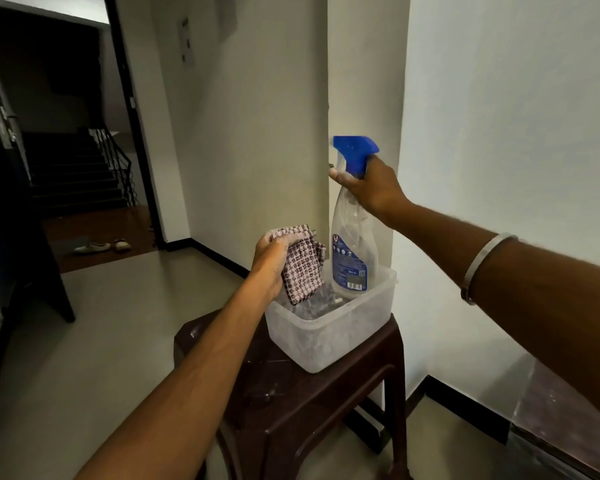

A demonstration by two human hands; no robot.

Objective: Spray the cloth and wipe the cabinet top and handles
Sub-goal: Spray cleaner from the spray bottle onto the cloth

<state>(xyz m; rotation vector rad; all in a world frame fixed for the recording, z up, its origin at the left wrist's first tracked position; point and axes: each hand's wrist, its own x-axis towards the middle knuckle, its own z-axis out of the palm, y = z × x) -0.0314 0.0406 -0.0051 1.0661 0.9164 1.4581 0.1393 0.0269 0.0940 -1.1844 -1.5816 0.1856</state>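
Both forearms reach forward over a dark brown plastic stool (pixel 326 386), which carries a translucent plastic tub (pixel 329 341) at a convenient working height. Left hand (pixel 272 261) grips the checked cloth (pixel 303 266), bunched and held above the tub's near rim, presumably so stray spray falls into the tub. Right hand (pixel 369 188) is closed round the neck of the spray bottle (pixel 352 244), a finger by the trigger under the blue head (pixel 355 150); nozzle faces left, above the cloth rather than at it (bottle nearly empty). Cabinet not identifiable with certainty; wiping not yet begun.
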